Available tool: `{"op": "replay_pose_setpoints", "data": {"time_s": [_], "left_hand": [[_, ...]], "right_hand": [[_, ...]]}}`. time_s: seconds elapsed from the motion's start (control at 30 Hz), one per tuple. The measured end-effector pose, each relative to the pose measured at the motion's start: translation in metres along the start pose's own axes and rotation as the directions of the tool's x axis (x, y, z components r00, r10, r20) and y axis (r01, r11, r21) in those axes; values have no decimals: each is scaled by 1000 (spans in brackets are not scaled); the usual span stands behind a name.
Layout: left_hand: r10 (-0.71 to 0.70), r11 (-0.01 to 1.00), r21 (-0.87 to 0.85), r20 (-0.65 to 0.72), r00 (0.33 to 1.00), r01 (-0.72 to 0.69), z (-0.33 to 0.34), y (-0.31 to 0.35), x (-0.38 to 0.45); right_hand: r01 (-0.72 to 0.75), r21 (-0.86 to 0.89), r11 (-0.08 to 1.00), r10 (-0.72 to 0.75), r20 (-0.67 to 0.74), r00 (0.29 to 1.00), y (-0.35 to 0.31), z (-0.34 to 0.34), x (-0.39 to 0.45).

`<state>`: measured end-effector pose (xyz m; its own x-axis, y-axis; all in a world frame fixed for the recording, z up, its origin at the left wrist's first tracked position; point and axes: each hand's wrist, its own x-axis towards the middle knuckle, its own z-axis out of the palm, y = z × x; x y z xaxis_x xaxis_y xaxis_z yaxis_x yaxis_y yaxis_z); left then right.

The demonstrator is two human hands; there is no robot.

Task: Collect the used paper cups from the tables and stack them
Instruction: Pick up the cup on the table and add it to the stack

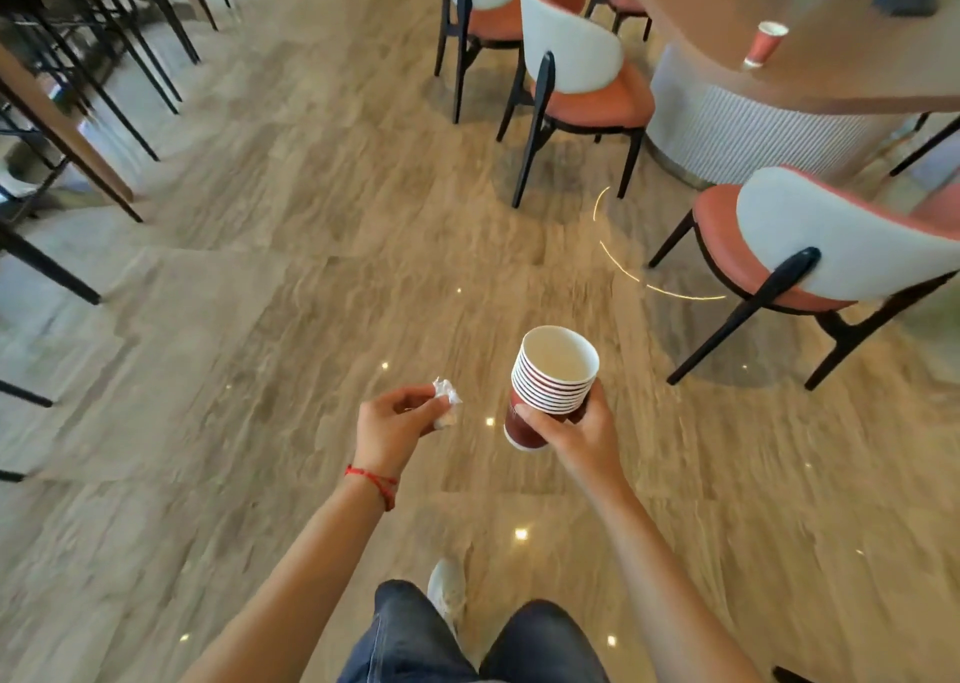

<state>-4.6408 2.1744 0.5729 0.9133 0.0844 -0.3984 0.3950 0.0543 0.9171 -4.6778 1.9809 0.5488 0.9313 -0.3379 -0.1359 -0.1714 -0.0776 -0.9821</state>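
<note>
Café: padded chairs point(582, 74), curved table point(852, 59)

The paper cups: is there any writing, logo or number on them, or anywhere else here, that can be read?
None can be read.
Stack of cups in the right hand: a faint mark on the side, too blurred.
Lone cup on the table: plain red, no text visible.

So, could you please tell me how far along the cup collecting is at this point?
Partly done: the right hand grips a stack of nested red cups, so several are already gathered. The left hand pinches a crumpled white tissue. Still left: at least one red cup standing on the curved table ahead.
</note>
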Motion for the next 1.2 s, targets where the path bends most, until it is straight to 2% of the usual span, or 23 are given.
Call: {"op": "replay_pose_setpoints", "data": {"time_s": [0.23,0.6,0.83,1.2], "left_hand": [[-47,998,43,68,997,45,65,44,100],[-10,996,85,129,992,-1,213,116,248],[5,990,139,183,983,-31,292,158,323],[-22,979,196,342,939,-48,424,217,485]], "right_hand": [[-29,7,1000,30,-68,997,-21,-10,98],[-3,-1,1000,2,-113,994,-47,-70,296],[8,11,1000,-7,-143,990,-59,-108,393],[-6,63,998,26,-307,951,-70,-147,576]]}}
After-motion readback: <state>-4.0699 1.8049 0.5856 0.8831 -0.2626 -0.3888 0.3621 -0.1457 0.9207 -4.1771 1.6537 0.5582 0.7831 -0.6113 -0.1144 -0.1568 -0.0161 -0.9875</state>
